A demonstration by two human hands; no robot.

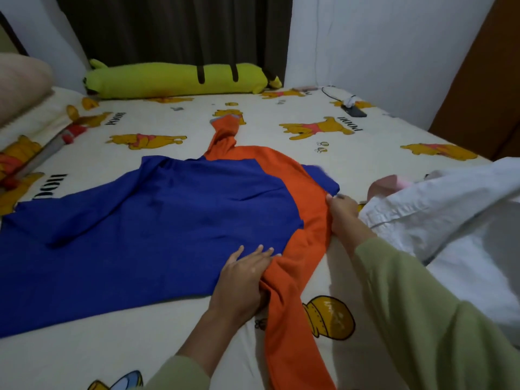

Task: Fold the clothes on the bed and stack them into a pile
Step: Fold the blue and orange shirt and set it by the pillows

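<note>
A blue shirt with orange sleeves (pixel 157 220) lies spread across the bed (pixel 281 116), its hem to the left and its collar to the right. My left hand (pixel 244 280) rests on the blue body where the near orange sleeve begins, fingers straight on top and thumb tucked under the orange cloth. My right hand (pixel 342 212) pinches the orange shoulder edge near the collar. The far orange sleeve (pixel 225 133) stretches away toward the wall. A heap of white and pink clothes (pixel 439 204) lies at the right, next to my right arm.
A long yellow plush bolster (pixel 174 80) lies along the far edge under a dark curtain. A pillow (pixel 22 88) sits at far left. A dark phone with a cable (pixel 353 109) lies at the back right. A brown wardrobe (pixel 484 80) stands on the right.
</note>
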